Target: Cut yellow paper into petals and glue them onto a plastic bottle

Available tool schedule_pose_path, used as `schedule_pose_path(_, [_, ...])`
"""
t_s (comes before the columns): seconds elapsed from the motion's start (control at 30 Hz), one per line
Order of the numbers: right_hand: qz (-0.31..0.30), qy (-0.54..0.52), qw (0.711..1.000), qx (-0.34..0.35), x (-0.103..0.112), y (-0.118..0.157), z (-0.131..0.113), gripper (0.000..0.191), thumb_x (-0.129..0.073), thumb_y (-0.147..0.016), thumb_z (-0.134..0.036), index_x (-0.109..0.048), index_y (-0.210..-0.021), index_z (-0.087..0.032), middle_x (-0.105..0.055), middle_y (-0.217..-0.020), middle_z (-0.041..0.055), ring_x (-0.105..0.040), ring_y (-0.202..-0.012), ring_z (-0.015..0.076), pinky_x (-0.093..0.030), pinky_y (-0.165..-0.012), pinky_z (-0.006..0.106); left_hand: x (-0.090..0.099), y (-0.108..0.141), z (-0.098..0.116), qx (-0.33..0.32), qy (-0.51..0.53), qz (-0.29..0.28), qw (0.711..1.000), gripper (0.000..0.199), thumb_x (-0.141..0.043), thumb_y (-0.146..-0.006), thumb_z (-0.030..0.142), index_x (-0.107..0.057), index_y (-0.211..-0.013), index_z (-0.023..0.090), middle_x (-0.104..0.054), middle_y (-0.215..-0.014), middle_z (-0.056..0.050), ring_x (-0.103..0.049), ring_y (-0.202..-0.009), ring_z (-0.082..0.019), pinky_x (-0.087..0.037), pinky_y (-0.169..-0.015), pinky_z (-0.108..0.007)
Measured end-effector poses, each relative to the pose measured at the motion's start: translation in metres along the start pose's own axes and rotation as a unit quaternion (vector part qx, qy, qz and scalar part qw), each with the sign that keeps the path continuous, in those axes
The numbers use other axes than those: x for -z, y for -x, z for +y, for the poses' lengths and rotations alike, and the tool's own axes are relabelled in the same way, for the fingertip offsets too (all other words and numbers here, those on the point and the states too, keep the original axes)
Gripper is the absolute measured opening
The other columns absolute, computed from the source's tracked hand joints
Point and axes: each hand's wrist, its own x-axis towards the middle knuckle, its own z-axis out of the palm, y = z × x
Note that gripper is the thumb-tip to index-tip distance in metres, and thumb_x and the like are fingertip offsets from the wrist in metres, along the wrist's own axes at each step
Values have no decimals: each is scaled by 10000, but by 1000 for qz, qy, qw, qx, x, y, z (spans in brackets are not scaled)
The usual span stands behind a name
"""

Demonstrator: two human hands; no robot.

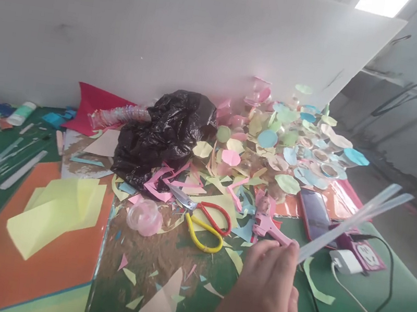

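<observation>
My left hand [271,282] reaches up from the bottom edge, right of centre, with its back toward me. Its fingers are closed on two long, clear glue sticks [355,227], which stick out toward the upper right. Just beyond the fingertips lies a pink hot glue gun [267,220]; whether they touch it I cannot tell. To the left rest scissors [198,218] with one red and one yellow handle, blades slightly apart. Small clear and pink round pieces [144,217] lie beside them. My right hand is out of view.
Behind are a black plastic bag [168,136] and a heap of paper-topped pieces [275,135] against a pale panel [153,26]. A phone [315,215], power socket [367,255], white charger [346,262] and cables lie right. Yellow paper [61,206] and scraps cover the left.
</observation>
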Motion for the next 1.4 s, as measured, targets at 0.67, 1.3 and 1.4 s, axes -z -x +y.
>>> schedule_pose_path(0.67, [163,-219,858,-435,41,-107,66,417,-680,-757,-585,-544,-742,-191,-516,-508,-42,-444,-430,102,-366,-415,227,25,44,-29,25,-153,31,987,409,-436,-938,148,-502,-1328,251,-557,-1386,-108,-421,-1381,-283,-483,-1052,-458])
schedule_pose_path(1.3, [25,198,853,-483,42,-137,99,442,-456,-903,-398,-576,-1239,-138,-742,-876,103,-674,-610,221,-471,-646,345,43,60,-44,42,-202,71,976,414,-406,-919,93,-511,-1292,238,-560,-1343,-117,-468,-1334,-257,-522,-1017,-425])
schedule_pose_path(1.4, [25,249,856,-453,41,-123,87,396,-392,-918,-419,-625,-1147,-196,-738,-944,96,-669,-732,252,-446,-670,350,55,66,-46,55,-218,85,971,390,-400,-940,119,-524,-1286,251,-568,-1332,-108,-491,-1316,-245,-531,-1003,-393])
